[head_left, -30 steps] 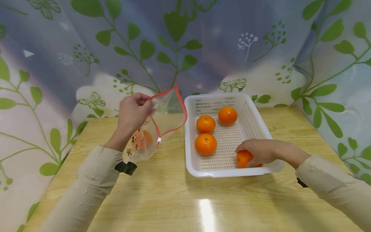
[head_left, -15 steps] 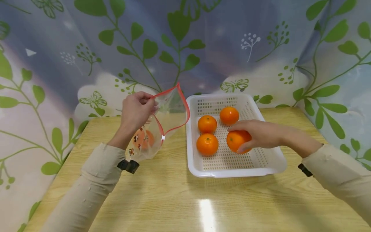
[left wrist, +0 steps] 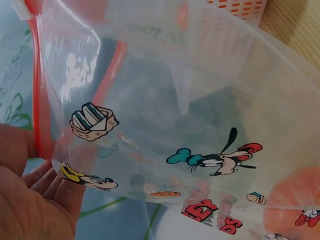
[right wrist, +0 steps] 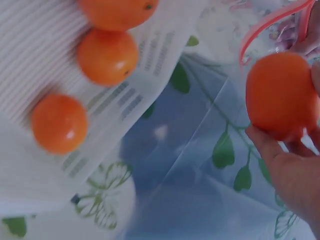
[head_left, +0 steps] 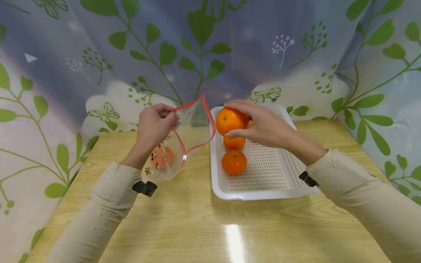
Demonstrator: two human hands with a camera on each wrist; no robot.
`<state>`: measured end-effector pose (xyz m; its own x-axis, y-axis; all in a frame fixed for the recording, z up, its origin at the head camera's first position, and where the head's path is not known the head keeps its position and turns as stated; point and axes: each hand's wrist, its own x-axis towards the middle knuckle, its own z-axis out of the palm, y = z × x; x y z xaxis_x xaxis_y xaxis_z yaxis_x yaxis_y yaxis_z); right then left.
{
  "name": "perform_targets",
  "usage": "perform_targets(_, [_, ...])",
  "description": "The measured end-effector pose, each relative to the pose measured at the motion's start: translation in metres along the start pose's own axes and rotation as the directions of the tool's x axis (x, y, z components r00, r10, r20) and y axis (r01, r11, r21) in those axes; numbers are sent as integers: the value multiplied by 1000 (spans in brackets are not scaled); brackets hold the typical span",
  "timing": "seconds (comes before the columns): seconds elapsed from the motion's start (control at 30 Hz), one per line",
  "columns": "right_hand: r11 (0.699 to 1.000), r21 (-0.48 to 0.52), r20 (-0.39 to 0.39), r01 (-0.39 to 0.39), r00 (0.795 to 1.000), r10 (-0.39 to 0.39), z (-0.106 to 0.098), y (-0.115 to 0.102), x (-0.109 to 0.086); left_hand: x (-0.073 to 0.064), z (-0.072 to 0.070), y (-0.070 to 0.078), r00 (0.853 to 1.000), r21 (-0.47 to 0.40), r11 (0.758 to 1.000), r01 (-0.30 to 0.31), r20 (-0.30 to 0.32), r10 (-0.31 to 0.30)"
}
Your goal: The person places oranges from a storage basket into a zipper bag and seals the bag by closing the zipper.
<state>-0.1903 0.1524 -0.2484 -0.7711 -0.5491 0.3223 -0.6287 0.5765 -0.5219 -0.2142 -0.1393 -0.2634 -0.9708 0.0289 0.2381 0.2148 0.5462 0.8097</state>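
My left hand [head_left: 155, 122] pinches the red-edged rim of a clear zip bag [head_left: 197, 128], whose mouth gapes toward the basket. An orange [head_left: 162, 157] lies in the bottom of the bag; cartoon prints on the plastic [left wrist: 215, 160] partly cover it. In my right hand [head_left: 263, 124] another orange [head_left: 230, 121] is gripped between thumb and fingers, raised over the left side of the white basket [head_left: 215, 182], close to the bag's mouth. Beneath it sit two oranges [head_left: 234, 162] in the basket, and a third [right wrist: 59, 123] is mostly hidden behind the hand in the head view.
The basket stands on a wooden table [head_left: 184, 219], to the right of the bag. Behind the table hangs a leaf-patterned cloth [head_left: 250, 54], near the basket's back rim.
My right hand has lifted an orange from the basket's front right corner and carried it left and up toward the bag's mouth. The left hand holds the bag almost in place.
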Motion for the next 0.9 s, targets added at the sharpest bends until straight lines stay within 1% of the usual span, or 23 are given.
perform_targets(0.13, [999, 34, -67, -14, 998, 16, 12, -9, 15, -1, 2, 0, 1000, -10, 1000, 1, -1, -1])
perform_targets(0.2, [998, 64, -83, -15, 996, 20, 18, -11, 21, -1, 2, 1, 1000, 8, 1000, -6, -8, 6])
perform_targets(0.3, [990, 132, -86, -44, 995, 55, 28, -12, 30, -1, 1, 1, 1000, 10, 1000, -3, -16, 3])
perform_targets(0.37, [980, 187, -76, -71, 993, 87, 34, -12, 35, 0, 0, 2, 1000, 14, 1000, 2, -21, -2])
perform_targets(0.47, [968, 232, -66, -101, 991, 119, 43, -13, 40, 1, 0, 2, 999, 8, 1000, 6, -31, -5])
perform_targets(0.53, [968, 229, -57, -106, 991, 122, 47, -13, 43, 2, 0, 3, 999, 11, 1000, -2, -42, 2])
perform_targets(0.63, [979, 178, -41, -100, 993, 109, 53, -12, 46, 2, -1, 4, 999, 6, 1000, -8, -49, 9])
perform_targets(0.77, [989, 120, -15, -85, 996, 87, 59, -10, 49, 1, -1, 6, 999, -2, 1000, 15, -34, -15])
perform_targets(0.9, [993, 77, -9, -89, 996, 90, 63, -8, 52, 0, -1, 8, 999, 2, 999, 32, -23, -32])
